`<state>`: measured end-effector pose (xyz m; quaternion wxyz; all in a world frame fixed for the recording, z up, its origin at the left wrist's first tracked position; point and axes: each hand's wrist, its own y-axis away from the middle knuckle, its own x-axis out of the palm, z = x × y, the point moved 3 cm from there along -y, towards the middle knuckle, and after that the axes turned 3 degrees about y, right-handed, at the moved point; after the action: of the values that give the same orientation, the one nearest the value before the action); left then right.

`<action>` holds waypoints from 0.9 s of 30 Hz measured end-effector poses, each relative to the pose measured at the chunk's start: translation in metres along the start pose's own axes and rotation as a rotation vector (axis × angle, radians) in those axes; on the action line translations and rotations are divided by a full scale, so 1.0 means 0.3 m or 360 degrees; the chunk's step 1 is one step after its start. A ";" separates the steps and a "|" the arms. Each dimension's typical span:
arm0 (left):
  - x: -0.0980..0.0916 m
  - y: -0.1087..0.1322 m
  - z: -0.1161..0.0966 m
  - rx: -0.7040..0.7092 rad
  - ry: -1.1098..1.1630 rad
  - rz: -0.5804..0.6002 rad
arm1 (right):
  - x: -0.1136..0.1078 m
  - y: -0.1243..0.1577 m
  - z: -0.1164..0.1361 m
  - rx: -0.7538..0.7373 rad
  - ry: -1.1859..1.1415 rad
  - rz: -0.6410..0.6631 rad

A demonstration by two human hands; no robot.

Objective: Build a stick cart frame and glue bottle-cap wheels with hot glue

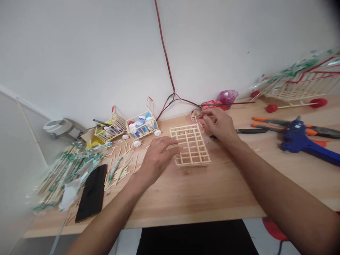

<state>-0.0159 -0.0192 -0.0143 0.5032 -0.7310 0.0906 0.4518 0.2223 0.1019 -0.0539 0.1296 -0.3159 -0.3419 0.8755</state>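
A flat lattice panel of glued wooden sticks (191, 145) lies on the wooden tabletop (202, 198). My left hand (157, 159) rests beside it, its fingertips touching the panel's left edge. My right hand (218, 124) is raised beyond the panel's far right corner. Its fingertips reach over a small cluster of wooden stick pieces (197, 114) on a red patch. Whether those fingers grip a piece is hidden.
Two small stick carts (140, 124) hold bottle caps at the back. Loose sticks and a dark phone (91, 193) lie left. A blue glue gun (300, 136), orange-handled pliers (271, 123) and a larger stick cart (300, 85) occupy the right.
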 end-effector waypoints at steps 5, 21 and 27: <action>0.002 -0.002 0.002 -0.0002 0.0084 -0.0020 | 0.003 -0.002 -0.009 -0.0010 0.0019 0.0024; -0.018 -0.021 0.007 0.0169 0.0041 0.0242 | -0.002 0.000 -0.001 0.0043 -0.0010 0.0081; -0.012 -0.024 0.015 0.0264 0.0011 0.0241 | -0.001 0.000 0.001 0.0045 -0.0012 0.0102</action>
<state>-0.0162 -0.0131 -0.0072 0.5261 -0.6794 0.1846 0.4770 0.2223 0.1014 -0.0536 0.1048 -0.3216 -0.3196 0.8851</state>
